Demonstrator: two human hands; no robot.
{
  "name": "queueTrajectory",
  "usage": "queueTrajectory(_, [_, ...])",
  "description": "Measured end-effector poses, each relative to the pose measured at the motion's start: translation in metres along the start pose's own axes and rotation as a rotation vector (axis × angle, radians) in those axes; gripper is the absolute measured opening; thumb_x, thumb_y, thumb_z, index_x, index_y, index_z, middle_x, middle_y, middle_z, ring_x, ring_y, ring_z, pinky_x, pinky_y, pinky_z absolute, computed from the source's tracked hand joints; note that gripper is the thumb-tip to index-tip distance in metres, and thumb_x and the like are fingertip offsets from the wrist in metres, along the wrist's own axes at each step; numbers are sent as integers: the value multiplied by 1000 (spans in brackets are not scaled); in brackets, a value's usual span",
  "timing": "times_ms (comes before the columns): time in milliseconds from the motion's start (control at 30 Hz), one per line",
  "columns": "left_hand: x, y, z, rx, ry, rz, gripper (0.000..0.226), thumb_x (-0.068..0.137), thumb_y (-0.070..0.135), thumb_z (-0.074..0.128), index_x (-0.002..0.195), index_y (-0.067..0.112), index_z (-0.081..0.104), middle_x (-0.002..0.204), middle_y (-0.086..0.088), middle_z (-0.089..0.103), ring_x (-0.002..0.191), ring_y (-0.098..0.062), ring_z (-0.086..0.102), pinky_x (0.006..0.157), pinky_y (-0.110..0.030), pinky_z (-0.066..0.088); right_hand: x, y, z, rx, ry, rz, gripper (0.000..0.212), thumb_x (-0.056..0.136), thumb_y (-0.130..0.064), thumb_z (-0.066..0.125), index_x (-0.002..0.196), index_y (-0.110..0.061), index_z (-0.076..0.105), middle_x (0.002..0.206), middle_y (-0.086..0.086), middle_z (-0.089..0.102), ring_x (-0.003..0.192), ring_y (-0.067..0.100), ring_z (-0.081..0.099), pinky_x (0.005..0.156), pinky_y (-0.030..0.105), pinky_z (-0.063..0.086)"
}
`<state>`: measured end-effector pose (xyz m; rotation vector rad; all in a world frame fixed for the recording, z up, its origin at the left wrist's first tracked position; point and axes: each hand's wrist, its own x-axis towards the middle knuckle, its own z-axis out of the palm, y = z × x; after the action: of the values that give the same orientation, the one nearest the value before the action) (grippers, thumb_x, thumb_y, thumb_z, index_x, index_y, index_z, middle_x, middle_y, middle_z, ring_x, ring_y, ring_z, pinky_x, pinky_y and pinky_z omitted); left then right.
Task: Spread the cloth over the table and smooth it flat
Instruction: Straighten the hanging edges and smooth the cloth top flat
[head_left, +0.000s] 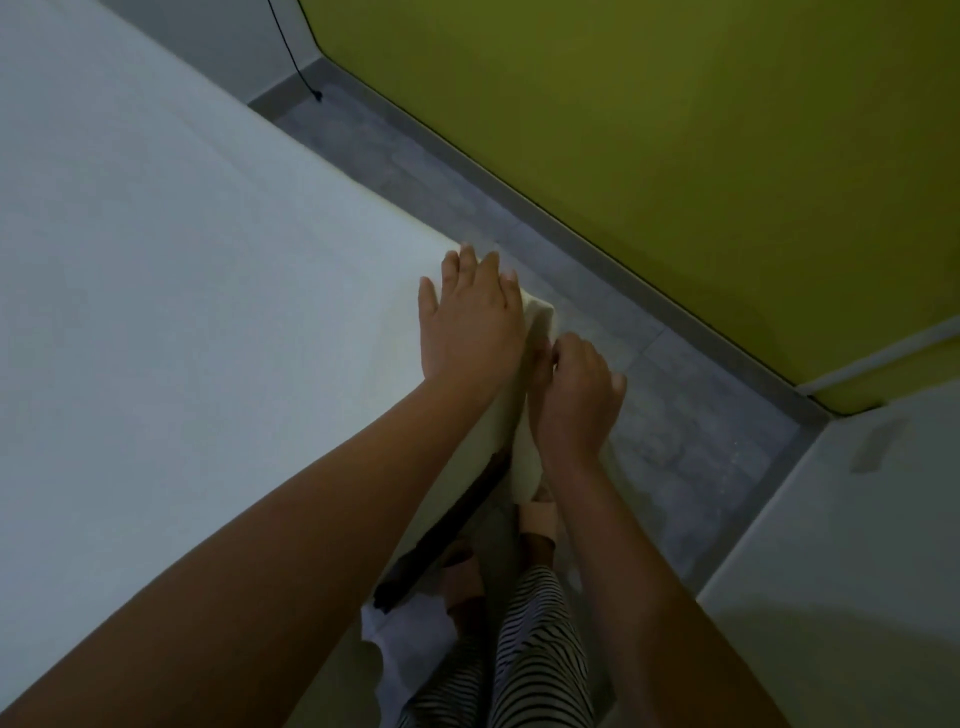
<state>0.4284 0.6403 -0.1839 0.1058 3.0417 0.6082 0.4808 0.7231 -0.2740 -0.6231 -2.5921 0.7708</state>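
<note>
The cloth (171, 291) already lies over most of the table, pale and smooth across the broad top with no folds that show in this dim light. The work is now at the near right corner, where the fabric turns over the edge and hangs toward the grey floor (649, 415). The left hand (470, 317) lies flat and open on the cloth at that corner, fingers spread, pressing it down. The right hand (576, 395) is just beside it below the edge, fingers curled around the hanging flap, apparently pinching it to pull it taut, though the grip itself is hidden behind the knuckles. A dark strip of table edge (447, 525) shows bare lower down, so that side is not yet fully covered. What seems left is tugging this corner straight, covering that strip and a last smoothing pass.
</note>
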Motion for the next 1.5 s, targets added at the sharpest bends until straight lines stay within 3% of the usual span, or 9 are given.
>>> queueTrajectory(367, [-2, 4, -1, 18, -37, 4, 53, 103, 37, 10, 150, 17, 26, 160, -7, 14, 149, -20, 4, 120, -44, 1, -24, 16, -10, -57, -70, -190, 24, 94, -22, 54, 71, -17, 54, 64, 3, 53, 60, 23, 50, 64, 35, 31])
queueTrajectory(533, [-1, 3, -1, 24, -23, 2, 53, 103, 37, 11, 150, 17, 26, 160, -7, 14, 149, -20, 5, 120, -43, 0, -15, 21, -20, -88, 55, -182, 28, 97, -29, 47, 70, -22, 49, 63, -4, 46, 60, 16, 42, 64, 34, 25])
queueTrajectory(700, [-1, 3, -6, -100, -19, -3, 53, 103, 38, 12, 149, 17, 29, 160, -7, 17, 149, -21, 8, 119, -42, 2, -21, 11, -22, -181, -201, -256, 27, 88, -18, 64, 66, -21, 50, 60, 0, 53, 57, 24, 53, 62, 33, 33])
queueTrajectory(867, [-26, -22, -37, -400, -24, -47, 48, 104, 39, 20, 148, 23, 30, 159, 1, 20, 147, -13, 14, 116, -29, 5, -17, 12, -49, -237, -670, -366, 13, 94, -18, 46, 96, -19, 59, 95, -1, 63, 88, 21, 60, 78, 33, 33])
queueTrajectory(1033, [-82, -84, -62, -424, 102, -238, 47, 103, 39, 25, 147, 24, 35, 158, 2, 24, 146, -11, 18, 119, -33, 12, 2, 2, -108, -158, -636, -297, 20, 91, -21, 50, 71, -22, 47, 65, -2, 54, 57, 17, 50, 48, 31, 31])
queueTrajectory(1267, [-156, -138, -75, -286, 317, -417, 41, 102, 26, 37, 142, 19, 44, 154, -2, 33, 143, -16, 28, 118, -34, 15, 13, -58, -128, -53, -542, -418, 21, 92, -19, 52, 72, -22, 48, 59, -7, 47, 52, 6, 45, 43, 27, 28])
queueTrajectory(1333, [-180, -147, -76, -238, 417, -488, 39, 99, 17, 45, 137, 14, 50, 149, -7, 42, 138, -22, 38, 116, -38, 21, 3, -89, -119, -1, -559, -567, 14, 92, -17, 53, 79, -21, 54, 68, -7, 53, 61, 11, 51, 46, 29, 36])
queueTrajectory(1400, [-199, -150, -76, -183, 522, -512, 38, 93, 9, 52, 130, 9, 57, 141, -12, 52, 131, -28, 48, 112, -44, 29, -10, -116, -106, 74, -567, -680, 10, 90, -10, 55, 93, -15, 64, 89, 0, 64, 82, 20, 58, 66, 36, 48])
queueTrajectory(1500, [-234, -154, -71, -181, 695, -623, 38, 92, 5, 51, 130, 10, 56, 140, -9, 53, 132, -26, 46, 115, -45, 26, -40, -144, -86, 126, -612, -864, 20, 84, -3, 61, 101, -10, 67, 108, 7, 66, 99, 30, 58, 84, 42, 47])
